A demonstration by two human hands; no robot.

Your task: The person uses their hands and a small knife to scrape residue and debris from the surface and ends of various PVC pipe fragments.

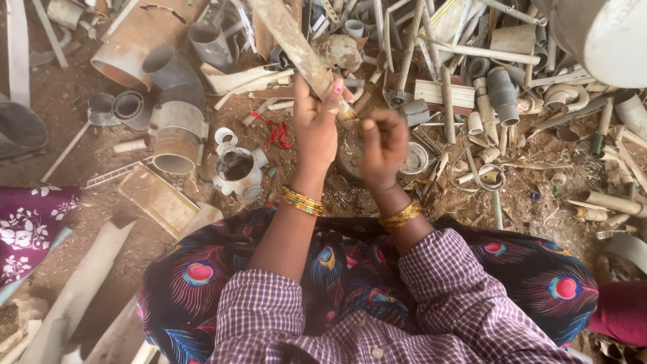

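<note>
- Left hand point(317, 125): raised above the lap, fingers closed around the lower end of a long flat strip point(291, 37), dirty and tan, which slanted up and away toward the top edge of the dirt ground point(60, 101). A pink-painted nail showed at the grip. Gold and coloured bangles point(302, 201) sat on the wrist.
- Right hand point(384, 145): just beside the left, fingers curled inward into a loose fist near the strip's lower end; whether it pinched anything could not be told. Gold bangles point(400, 216) on this wrist too.
- Small ribbed piece point(360, 102): brownish, sticking out between the two hands at the strip's lower end; its attachment was unclear.
- Sleeves point(431, 269): purple-and-white check, over a dark skirt point(189, 283) printed with peacock-feather eyes.
- White pipe fitting point(237, 170): multi-socket, on the ground left of the left forearm.
- Red scrap point(275, 133): lay near the fitting, between it and the left hand.
- Grey pipe elbow point(172, 71) and rusty wide pipe point(131, 44): toward the ground's upper left corner.
- Short cream pipe section point(176, 145): open end facing the camera, left of the fitting.
- Flat tan tray piece point(158, 199): near the skirt's left edge.
- Heap of pale pipes and offcuts point(485, 87): filled the ground's upper right.
- Round metal dish point(414, 158): just right of the right hand.
</note>
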